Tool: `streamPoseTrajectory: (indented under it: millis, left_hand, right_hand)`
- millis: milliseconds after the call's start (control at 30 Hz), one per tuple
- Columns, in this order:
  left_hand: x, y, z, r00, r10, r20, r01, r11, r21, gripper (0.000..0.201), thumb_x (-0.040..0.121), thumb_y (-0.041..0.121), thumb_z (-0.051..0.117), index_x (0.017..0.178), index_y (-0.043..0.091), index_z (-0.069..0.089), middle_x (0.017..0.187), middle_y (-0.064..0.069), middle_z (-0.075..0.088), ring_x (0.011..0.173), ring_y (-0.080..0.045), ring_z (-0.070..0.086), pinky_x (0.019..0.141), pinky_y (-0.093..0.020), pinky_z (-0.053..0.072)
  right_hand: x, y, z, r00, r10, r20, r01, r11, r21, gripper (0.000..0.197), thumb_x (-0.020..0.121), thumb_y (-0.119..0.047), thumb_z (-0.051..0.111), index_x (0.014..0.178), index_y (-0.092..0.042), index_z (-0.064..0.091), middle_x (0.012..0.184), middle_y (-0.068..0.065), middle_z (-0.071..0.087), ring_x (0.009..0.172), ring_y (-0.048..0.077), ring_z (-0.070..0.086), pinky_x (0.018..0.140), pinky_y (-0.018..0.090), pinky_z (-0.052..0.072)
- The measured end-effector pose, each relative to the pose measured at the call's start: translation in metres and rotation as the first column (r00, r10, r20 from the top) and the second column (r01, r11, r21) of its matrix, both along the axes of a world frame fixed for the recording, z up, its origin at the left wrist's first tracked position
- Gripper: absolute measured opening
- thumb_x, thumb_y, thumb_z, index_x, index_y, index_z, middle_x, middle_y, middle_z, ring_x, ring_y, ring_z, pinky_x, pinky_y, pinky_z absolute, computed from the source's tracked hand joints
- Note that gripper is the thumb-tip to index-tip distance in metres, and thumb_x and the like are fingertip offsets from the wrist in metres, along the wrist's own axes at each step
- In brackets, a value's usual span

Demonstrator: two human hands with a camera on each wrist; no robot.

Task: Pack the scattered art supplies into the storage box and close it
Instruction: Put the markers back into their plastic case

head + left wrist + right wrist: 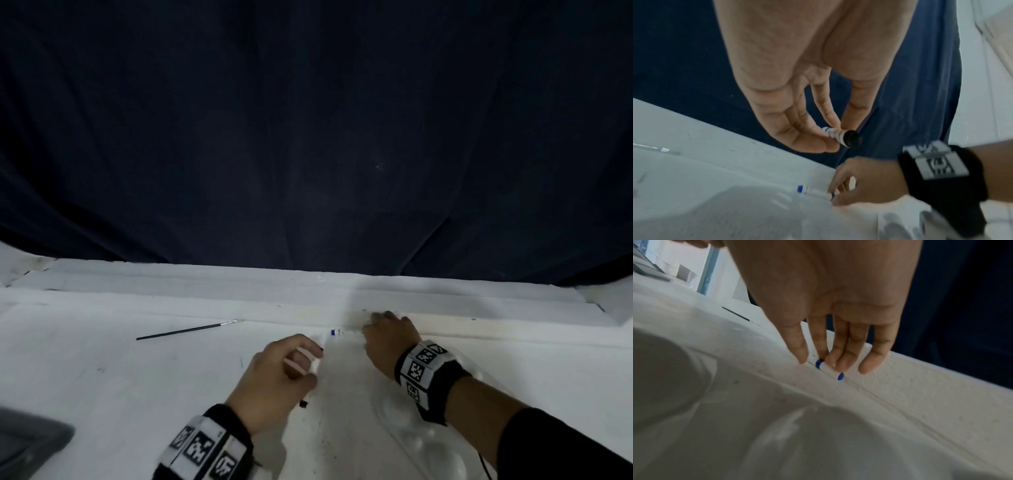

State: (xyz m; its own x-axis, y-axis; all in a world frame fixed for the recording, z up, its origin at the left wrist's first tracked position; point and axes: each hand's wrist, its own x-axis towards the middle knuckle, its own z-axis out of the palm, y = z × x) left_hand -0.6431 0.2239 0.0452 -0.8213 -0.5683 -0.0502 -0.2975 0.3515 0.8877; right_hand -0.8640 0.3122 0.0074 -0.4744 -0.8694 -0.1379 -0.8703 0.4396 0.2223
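My left hand [287, 373] hovers over the white table and grips white paint tubes [315, 363]. In the left wrist view its fingertips pinch a black-capped tube [844, 138]. A white tube with blue ends [337, 331] lies in a groove by the table's back ledge. My right hand [390, 337] reaches over it, and its nearly straight fingertips [840, 363] rest on the blue tube [829, 369], which still lies on the table. A thin black paintbrush [185, 330] lies to the left. A grey corner, likely the storage box [30, 442], shows at the bottom left.
A clear plastic palette [424, 442] with round wells lies under my right forearm, near the table's front. A dark blue curtain [308, 137] hangs right behind the raised back ledge [479, 329]. Bare white table [120, 377] stretches between the brush and the grey corner.
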Motion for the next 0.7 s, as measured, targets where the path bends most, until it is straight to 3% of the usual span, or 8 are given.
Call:
streamPoseTrajectory:
  millis: [100, 200, 300, 400, 500, 600, 700]
  left_hand:
    - [0.018, 0.005, 0.013, 0.987, 0.066, -0.147, -0.054, 0.995, 0.085, 0.033, 0.081, -0.004, 0.069, 0.092, 0.028, 0.071, 0.077, -0.001, 0.058, 0.061, -0.019, 0.058, 0.061, -0.035, 0.054]
    - [0.039, 0.013, 0.034, 0.955, 0.108, -0.276, -0.070, 0.987, 0.146, 0.038, 0.084, -0.009, 0.068, 0.097, 0.026, 0.069, 0.080, -0.003, 0.062, 0.063, -0.018, 0.059, 0.063, -0.023, 0.047]
    - [0.063, 0.018, 0.051, 0.914, 0.181, -0.362, -0.111, 0.972, 0.207, 0.046, 0.083, -0.010, 0.070, 0.114, 0.024, 0.063, 0.084, -0.008, 0.066, 0.070, -0.025, 0.064, 0.073, -0.033, 0.051]
    - [0.092, 0.025, 0.066, 0.880, 0.255, -0.401, -0.171, 0.957, 0.234, 0.059, 0.083, -0.008, 0.070, 0.126, 0.030, 0.056, 0.089, -0.014, 0.067, 0.076, -0.031, 0.066, 0.086, -0.047, 0.053]
    - [0.124, 0.037, 0.076, 0.853, 0.307, -0.423, -0.195, 0.938, 0.287, 0.062, 0.084, -0.006, 0.069, 0.129, 0.034, 0.057, 0.094, -0.022, 0.065, 0.080, -0.035, 0.069, 0.092, -0.052, 0.054]
    - [0.157, 0.051, 0.071, 0.841, 0.352, -0.410, -0.196, 0.905, 0.377, 0.067, 0.082, -0.006, 0.069, 0.130, 0.039, 0.058, 0.090, -0.019, 0.066, 0.080, -0.034, 0.069, 0.087, -0.046, 0.055]
    - [0.188, 0.068, 0.058, 0.856, 0.367, -0.363, -0.187, 0.876, 0.445, 0.067, 0.080, -0.005, 0.072, 0.131, 0.037, 0.059, 0.089, -0.020, 0.065, 0.081, -0.034, 0.068, 0.083, -0.040, 0.058]
  right_hand:
    - [0.008, 0.000, 0.003, 1.000, -0.007, -0.029, 0.006, 1.000, -0.030, 0.028, 0.092, -0.010, 0.049, 0.115, -0.011, 0.064, 0.132, 0.010, 0.045, 0.118, 0.029, 0.048, 0.091, 0.039, 0.045]
    - [0.016, 0.004, 0.010, 1.000, -0.009, 0.003, 0.009, 0.999, -0.051, 0.026, 0.093, -0.014, 0.051, 0.117, -0.013, 0.060, 0.130, 0.009, 0.046, 0.116, 0.028, 0.050, 0.092, 0.039, 0.043]
    - [0.033, 0.010, 0.026, 0.997, 0.005, 0.080, 0.012, 0.980, -0.201, 0.019, 0.097, -0.024, 0.047, 0.112, -0.016, 0.055, 0.117, 0.006, 0.056, 0.104, 0.027, 0.058, 0.084, 0.035, 0.045]
    - [0.059, 0.022, 0.050, 0.958, 0.021, 0.286, 0.117, 0.881, -0.458, 0.011, 0.092, -0.031, 0.054, 0.095, -0.021, 0.057, 0.094, -0.001, 0.063, 0.083, 0.021, 0.060, 0.072, 0.030, 0.049]
    - [0.092, 0.043, 0.069, 0.840, 0.154, 0.520, 0.273, 0.707, -0.652, 0.009, 0.080, -0.020, 0.070, 0.077, -0.022, 0.062, 0.074, -0.008, 0.062, 0.065, 0.009, 0.056, 0.063, 0.023, 0.046]
    - [0.138, 0.075, 0.075, 0.619, 0.330, 0.713, 0.477, 0.563, -0.675, 0.018, 0.073, -0.007, 0.080, 0.071, -0.020, 0.068, 0.068, -0.011, 0.064, 0.060, 0.004, 0.055, 0.062, 0.013, 0.045]
    - [0.183, 0.103, 0.062, 0.450, 0.444, 0.775, 0.569, 0.526, -0.632, 0.016, 0.077, -0.007, 0.079, 0.073, -0.020, 0.072, 0.079, -0.002, 0.072, 0.068, 0.010, 0.063, 0.065, 0.023, 0.052]
